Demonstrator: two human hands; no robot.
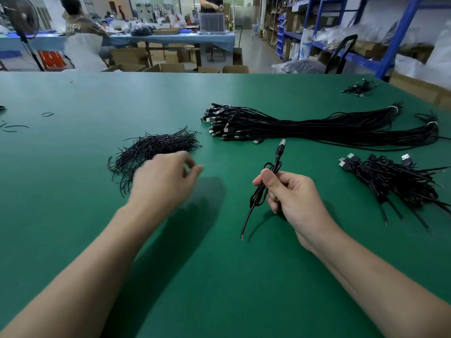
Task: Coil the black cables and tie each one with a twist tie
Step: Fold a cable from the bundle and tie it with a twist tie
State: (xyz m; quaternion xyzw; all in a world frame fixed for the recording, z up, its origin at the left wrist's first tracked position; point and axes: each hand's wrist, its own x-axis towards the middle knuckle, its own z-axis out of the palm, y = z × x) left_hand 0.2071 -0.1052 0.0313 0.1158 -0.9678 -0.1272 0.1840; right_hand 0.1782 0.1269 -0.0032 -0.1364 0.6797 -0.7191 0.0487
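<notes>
My right hand (292, 196) grips a coiled black cable (262, 191) above the green table (219, 276). Its USB plug points up and away, and its bare wire end trails down toward the table. My left hand (166, 179) hovers, blurred, at the near edge of the heap of black twist ties (151, 147). Its fingers are loosely curled and I see nothing between them. A long bundle of uncoiled black cables (317, 125) lies behind the two hands.
A pile of coiled, tied cables (390, 181) lies at the right. A few loose cables (358, 87) sit at the far right corner, and stray ties (14, 126) at the far left. People work at a blue table (170, 39) beyond; shelving (353, 32) stands right.
</notes>
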